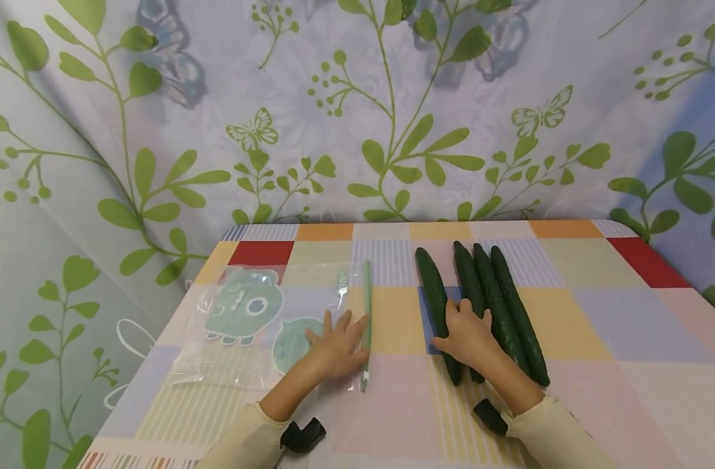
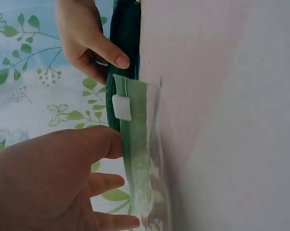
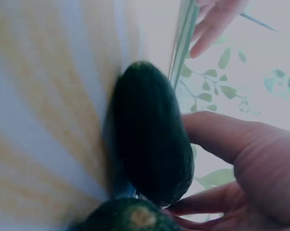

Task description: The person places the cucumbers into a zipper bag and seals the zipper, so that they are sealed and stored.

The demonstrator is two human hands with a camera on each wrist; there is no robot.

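Observation:
A clear zip bag [image 1: 187,355] with pale green cartoon prints lies flat on the left of the table. My left hand [image 1: 336,346] rests over its right end with fingers spread, close to the green zip strip [image 1: 366,286]. A white slider [image 2: 121,107] sits on that strip in the left wrist view. Several dark green cucumbers lie lengthwise on the right. My right hand [image 1: 470,333] grips the leftmost cucumber [image 1: 431,277], thumb on its left side and fingers on the other. In the right wrist view, thumb and fingers flank this cucumber [image 3: 152,130].
The other cucumbers [image 1: 512,293] lie side by side just right of my right hand. A patchwork-patterned cloth [image 1: 609,391] covers the table. Behind its far edge hangs a leaf-print curtain [image 1: 310,143]. A white cord [image 1: 129,322] loops beside the table's left edge.

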